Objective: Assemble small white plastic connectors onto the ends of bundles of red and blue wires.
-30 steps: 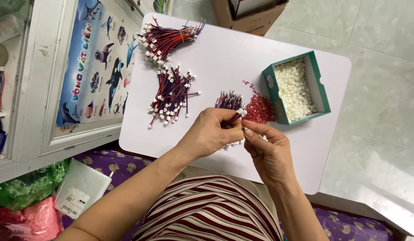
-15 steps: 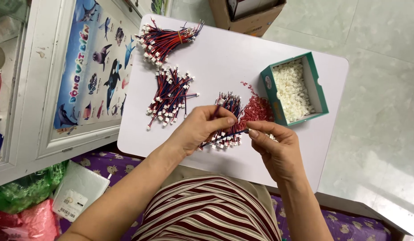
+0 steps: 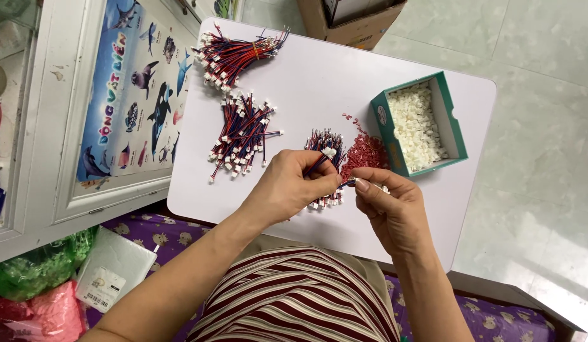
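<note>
My left hand (image 3: 294, 183) pinches a short red-and-blue wire lead with a white plug (image 3: 329, 152) at its far end. My right hand (image 3: 389, 206) meets it, fingertips closed on the lead's near end. Under both hands lies a small heap of the same wire leads (image 3: 324, 142) on the white tabletop (image 3: 319, 82). Just right of the heap sits a pile of tiny red pieces (image 3: 365, 151). A green box (image 3: 458, 130) full of small white connector housings stands at the right.
Two more bundles of finished leads lie on the tabletop: one loose (image 3: 242, 136), one tied (image 3: 233, 54) at the far left corner. A cardboard box (image 3: 351, 22) stands beyond the tabletop. A sea-animal poster (image 3: 135, 95) sits at left, bags (image 3: 34, 291) below it.
My left hand has moved slightly toward the wire heap and lifted one lead with its white plug up. My right hand has stayed beside it, fingertips on the lead.
</note>
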